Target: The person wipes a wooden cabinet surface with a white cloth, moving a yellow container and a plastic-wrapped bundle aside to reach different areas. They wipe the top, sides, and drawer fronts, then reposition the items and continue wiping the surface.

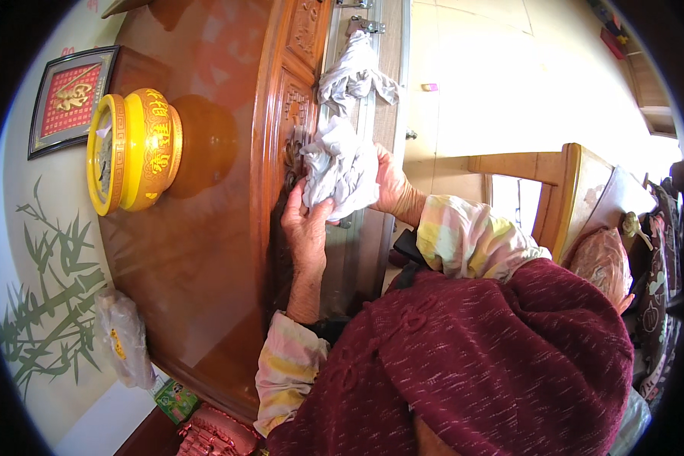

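Note:
A crumpled pale grey-white cloth (pixel 342 168) is held between my two hands, over the gap beside the carved wooden edge of a glossy brown table. My left hand (pixel 308 222) grips its lower left part with thumb and fingers. On the other side, my right hand (pixel 396 182) holds the right edge, its fingers partly hidden behind the folds. Just above in the picture, a second wrinkled greyish cloth (pixel 356 80) lies on a case with metal edging and a latch (pixel 367 25).
A yellow ceramic pot (pixel 142 151) stands on the glossy brown tabletop (pixel 205 256), near a framed picture (pixel 73 100). A plastic-wrapped item (pixel 124 342) lies by the wall. To the right are a wooden chair (pixel 567 188) and a plastic bag (pixel 604 262).

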Motion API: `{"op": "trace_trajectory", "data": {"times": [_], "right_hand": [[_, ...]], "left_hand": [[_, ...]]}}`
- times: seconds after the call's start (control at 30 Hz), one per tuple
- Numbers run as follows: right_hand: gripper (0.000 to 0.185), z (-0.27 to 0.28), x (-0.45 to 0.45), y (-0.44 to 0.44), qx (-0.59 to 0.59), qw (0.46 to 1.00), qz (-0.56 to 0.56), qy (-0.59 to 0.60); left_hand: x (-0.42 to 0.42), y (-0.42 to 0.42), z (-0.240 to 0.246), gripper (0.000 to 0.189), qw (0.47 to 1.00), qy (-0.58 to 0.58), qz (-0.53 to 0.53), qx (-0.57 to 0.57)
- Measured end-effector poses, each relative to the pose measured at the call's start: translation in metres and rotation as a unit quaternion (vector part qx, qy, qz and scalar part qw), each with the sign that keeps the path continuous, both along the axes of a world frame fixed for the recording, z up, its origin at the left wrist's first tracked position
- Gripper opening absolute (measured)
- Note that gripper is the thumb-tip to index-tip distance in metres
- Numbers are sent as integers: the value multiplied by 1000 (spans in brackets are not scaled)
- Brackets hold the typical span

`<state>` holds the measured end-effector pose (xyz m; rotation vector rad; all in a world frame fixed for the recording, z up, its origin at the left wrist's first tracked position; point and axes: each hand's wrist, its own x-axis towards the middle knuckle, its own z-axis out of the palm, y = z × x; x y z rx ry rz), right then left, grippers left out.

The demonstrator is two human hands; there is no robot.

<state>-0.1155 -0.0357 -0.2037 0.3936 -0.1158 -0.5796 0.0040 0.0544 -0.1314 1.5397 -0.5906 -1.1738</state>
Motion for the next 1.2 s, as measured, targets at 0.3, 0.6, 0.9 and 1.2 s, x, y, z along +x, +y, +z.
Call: {"op": "trace_trajectory", "data": {"times": [0.3,0.6,0.9,1.2], "right_hand": [[49,-19,-24,-16,-170,958,8,232],[31,-24,-12,-24,-320,810,72,485],[27,-14,77,-104,-347,497,-167,777],[19,-24,80,8,-557,430,-40,710]], "left_hand": [[-11,-4,22,27,988,59,90,-114],[-11,-8,4,23,990,-105,-64,-64],[-2,-72,-21,21,896,-429,-13,-114],[-16,54,-7,20,983,-121,80,111]]}}
